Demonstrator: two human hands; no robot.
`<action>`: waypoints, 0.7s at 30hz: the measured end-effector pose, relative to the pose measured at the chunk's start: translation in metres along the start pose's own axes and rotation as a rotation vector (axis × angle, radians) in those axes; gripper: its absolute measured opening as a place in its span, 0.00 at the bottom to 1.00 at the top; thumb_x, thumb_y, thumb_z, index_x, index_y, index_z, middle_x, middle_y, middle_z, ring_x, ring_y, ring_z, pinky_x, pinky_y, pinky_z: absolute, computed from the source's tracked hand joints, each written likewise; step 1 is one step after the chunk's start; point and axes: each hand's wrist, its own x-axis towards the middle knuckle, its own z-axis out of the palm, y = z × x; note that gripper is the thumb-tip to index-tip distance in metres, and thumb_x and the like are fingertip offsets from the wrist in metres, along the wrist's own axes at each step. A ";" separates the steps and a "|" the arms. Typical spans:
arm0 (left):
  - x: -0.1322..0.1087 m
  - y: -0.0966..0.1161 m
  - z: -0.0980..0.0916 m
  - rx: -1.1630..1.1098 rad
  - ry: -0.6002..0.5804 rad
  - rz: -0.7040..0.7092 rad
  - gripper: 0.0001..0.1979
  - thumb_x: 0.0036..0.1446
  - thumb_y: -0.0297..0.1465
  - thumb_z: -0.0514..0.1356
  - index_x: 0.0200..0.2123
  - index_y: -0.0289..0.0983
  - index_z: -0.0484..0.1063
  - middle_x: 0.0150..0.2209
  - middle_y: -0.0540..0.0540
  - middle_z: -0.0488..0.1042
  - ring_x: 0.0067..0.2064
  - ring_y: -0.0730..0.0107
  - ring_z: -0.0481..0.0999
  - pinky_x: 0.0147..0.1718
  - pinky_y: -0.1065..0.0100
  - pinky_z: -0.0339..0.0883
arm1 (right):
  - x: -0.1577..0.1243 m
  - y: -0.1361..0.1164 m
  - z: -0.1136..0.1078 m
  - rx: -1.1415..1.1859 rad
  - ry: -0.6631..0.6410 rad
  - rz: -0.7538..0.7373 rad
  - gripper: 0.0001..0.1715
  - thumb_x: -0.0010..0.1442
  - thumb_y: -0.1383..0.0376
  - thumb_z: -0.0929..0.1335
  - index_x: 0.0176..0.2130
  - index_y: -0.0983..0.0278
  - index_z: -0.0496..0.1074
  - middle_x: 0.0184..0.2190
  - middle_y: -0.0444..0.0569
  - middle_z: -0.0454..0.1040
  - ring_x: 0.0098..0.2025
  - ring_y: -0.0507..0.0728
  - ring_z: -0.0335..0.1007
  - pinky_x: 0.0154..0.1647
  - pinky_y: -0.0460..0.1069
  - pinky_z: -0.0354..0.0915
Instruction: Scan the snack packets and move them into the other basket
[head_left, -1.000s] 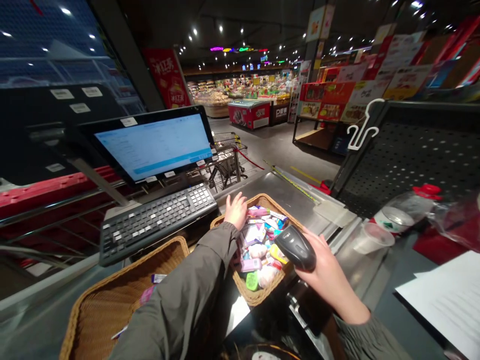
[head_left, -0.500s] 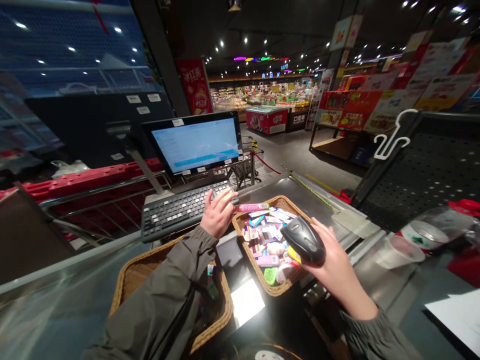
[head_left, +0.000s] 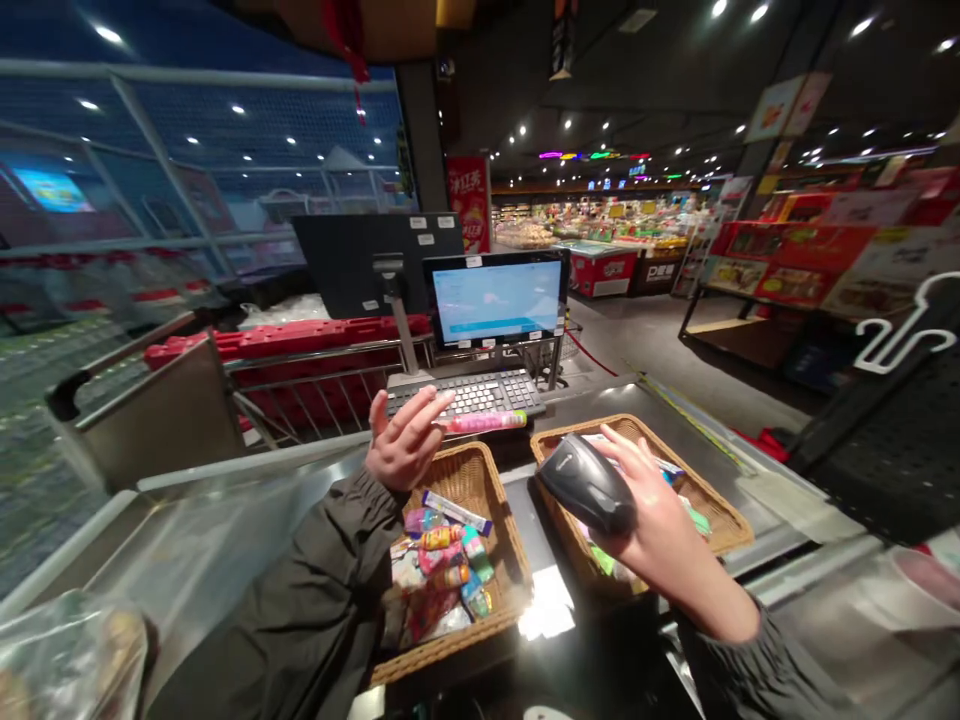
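Note:
My left hand (head_left: 407, 440) is raised in front of the keyboard (head_left: 487, 393), its index and middle fingers stretched out. A slim pink tube-shaped pack (head_left: 487, 422) with a green end sticks out to the right from under its fingers; the grip itself is hidden. My right hand (head_left: 660, 505) is wrapped round a black barcode scanner (head_left: 589, 485), held over the right wicker basket (head_left: 720, 490) of small packs. Below my left hand, the left wicker basket (head_left: 510, 540) holds several colourful small packs and a long purple-and-white stick pack (head_left: 457, 512).
A lit monitor (head_left: 499, 300) stands behind the keyboard, beside a dark second screen (head_left: 375, 265). A metal-railed cart with red edges (head_left: 322, 340) is beyond the counter. At front left lies a clear plastic bag (head_left: 82, 650); a white hanger (head_left: 904, 330) hangs at right.
My view has swung left, bringing the left basket's contents into sight. My left hand has shifted left along the keyboard with the pink pack. The scanner remains in my right hand above the right basket.

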 end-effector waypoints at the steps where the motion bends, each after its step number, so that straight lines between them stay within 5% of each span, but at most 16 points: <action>1: -0.004 -0.003 -0.006 0.014 -0.002 -0.006 0.08 0.58 0.24 0.61 0.32 0.41 0.66 0.54 0.51 0.77 0.66 0.69 0.63 0.71 0.51 0.34 | 0.003 -0.005 0.002 0.004 -0.009 -0.016 0.32 0.52 0.66 0.68 0.58 0.63 0.65 0.60 0.59 0.65 0.68 0.72 0.50 0.66 0.73 0.48; 10: -0.034 -0.027 -0.050 0.098 -0.022 -0.040 0.07 0.59 0.24 0.60 0.32 0.41 0.67 0.54 0.49 0.77 0.62 0.66 0.68 0.70 0.50 0.34 | 0.017 -0.037 0.020 0.049 -0.055 -0.112 0.31 0.55 0.65 0.66 0.58 0.63 0.64 0.60 0.60 0.65 0.69 0.72 0.50 0.66 0.74 0.46; 21: -0.057 -0.037 -0.071 0.081 -0.171 -0.063 0.06 0.60 0.24 0.57 0.30 0.39 0.67 0.58 0.46 0.73 0.63 0.63 0.67 0.70 0.48 0.30 | 0.021 -0.052 0.032 0.062 -0.031 -0.115 0.30 0.52 0.66 0.66 0.55 0.64 0.65 0.58 0.61 0.67 0.67 0.72 0.53 0.66 0.74 0.47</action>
